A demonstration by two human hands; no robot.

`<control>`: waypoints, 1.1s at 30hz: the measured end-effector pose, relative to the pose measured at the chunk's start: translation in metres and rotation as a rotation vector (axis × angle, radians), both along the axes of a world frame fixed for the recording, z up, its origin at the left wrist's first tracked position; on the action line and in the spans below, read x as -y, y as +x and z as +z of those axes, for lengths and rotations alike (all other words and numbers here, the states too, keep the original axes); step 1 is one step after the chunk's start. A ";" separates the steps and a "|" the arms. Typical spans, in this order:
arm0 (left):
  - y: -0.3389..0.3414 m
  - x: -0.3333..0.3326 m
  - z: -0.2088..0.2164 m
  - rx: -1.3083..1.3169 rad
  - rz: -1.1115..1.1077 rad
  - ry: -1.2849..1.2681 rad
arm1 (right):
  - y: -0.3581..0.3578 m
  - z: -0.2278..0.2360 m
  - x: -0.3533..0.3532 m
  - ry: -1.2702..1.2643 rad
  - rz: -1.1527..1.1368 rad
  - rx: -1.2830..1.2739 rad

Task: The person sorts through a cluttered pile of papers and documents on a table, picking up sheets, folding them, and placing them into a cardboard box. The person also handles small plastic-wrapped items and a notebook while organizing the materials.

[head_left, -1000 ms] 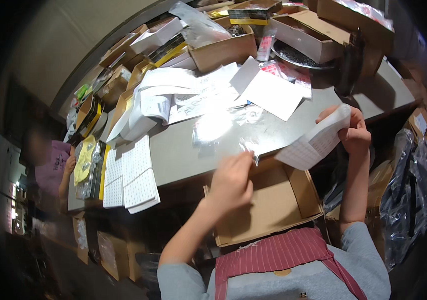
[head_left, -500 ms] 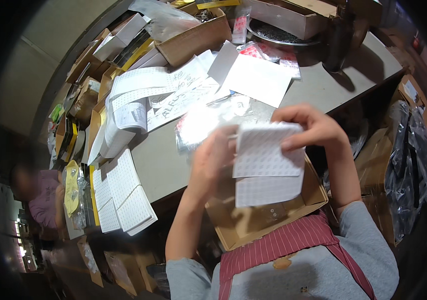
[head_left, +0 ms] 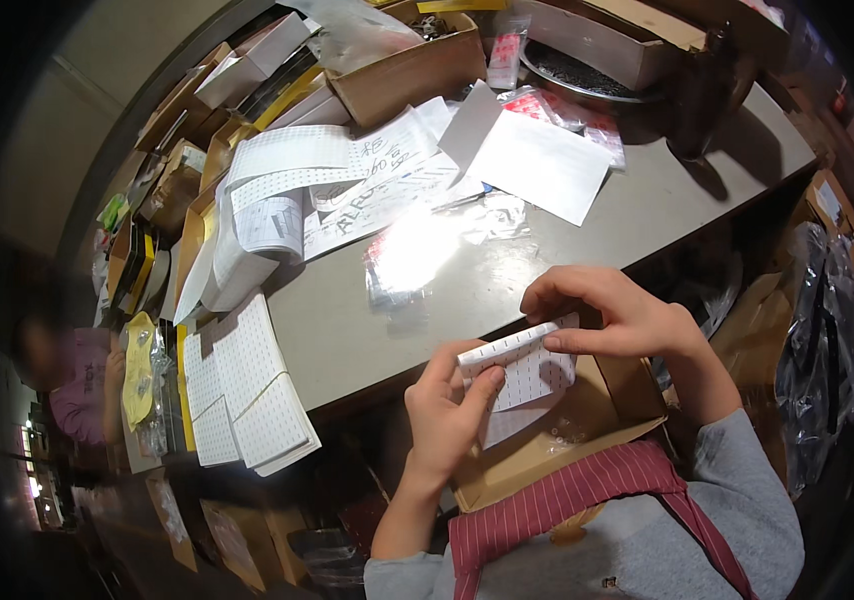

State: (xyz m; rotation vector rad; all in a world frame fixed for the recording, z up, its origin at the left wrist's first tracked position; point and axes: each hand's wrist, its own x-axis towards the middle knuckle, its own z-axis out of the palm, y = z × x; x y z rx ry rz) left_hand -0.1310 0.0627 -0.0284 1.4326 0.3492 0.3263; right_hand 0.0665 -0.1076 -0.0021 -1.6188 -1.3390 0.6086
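A white printed sheet point(head_left: 525, 380) with rows of small marks is held between my two hands, its upper edge bent over into a fold. My left hand point(head_left: 450, 405) pinches its left end, thumb on the front. At the right end my right hand point(head_left: 602, 318) grips the fold with thumb and fingers. Below the sheet an open cardboard box point(head_left: 587, 425) stands at my lap, with a few small pieces inside that I cannot make out. The sheet's lower part hangs over the box.
Stacks of similar printed sheets point(head_left: 247, 380) lie at the table's left edge. Loose papers point(head_left: 542, 165) and a clear plastic bag point(head_left: 397, 280) lie on the table point(head_left: 342, 345). Cartons point(head_left: 407, 65) line the back. Another person point(head_left: 87, 385) is at the far left.
Both hands have lowered the sheet toward the box. Its flat upper part is now folded over. My left hand, blurred before, has closed on the sheet's left end.
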 end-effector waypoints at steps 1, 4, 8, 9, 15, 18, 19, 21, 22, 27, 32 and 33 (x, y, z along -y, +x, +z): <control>0.000 0.001 -0.003 -0.004 0.011 0.028 | -0.001 0.002 -0.001 0.024 -0.010 0.083; 0.000 0.003 -0.005 -0.015 0.048 0.058 | -0.004 0.011 -0.003 0.048 -0.059 0.173; -0.001 0.004 -0.006 -0.011 0.090 0.055 | -0.001 0.017 0.001 0.042 -0.133 0.288; -0.002 0.004 -0.008 -0.012 0.101 0.060 | 0.000 0.019 0.003 0.017 -0.150 0.330; -0.002 0.005 -0.010 -0.021 0.114 0.108 | 0.000 0.010 0.007 0.008 -0.039 0.496; -0.002 0.003 -0.013 -0.028 0.110 0.059 | 0.000 0.007 0.003 0.059 -0.057 0.563; -0.002 0.003 -0.013 -0.014 0.121 0.015 | 0.002 0.007 0.002 0.078 -0.042 0.570; 0.000 0.001 -0.016 0.004 0.138 -0.038 | 0.008 0.010 -0.002 0.113 -0.006 0.584; 0.001 -0.002 -0.017 0.005 0.145 -0.046 | 0.015 0.012 -0.006 0.108 -0.038 0.550; -0.004 -0.002 -0.025 0.022 0.170 -0.101 | 0.057 0.014 -0.045 0.155 -0.112 0.467; -0.009 -0.001 -0.039 0.070 0.190 -0.085 | 0.059 -0.012 -0.085 0.093 0.089 0.500; -0.011 -0.001 -0.038 0.022 0.220 -0.036 | 0.054 -0.017 -0.090 0.111 0.135 0.532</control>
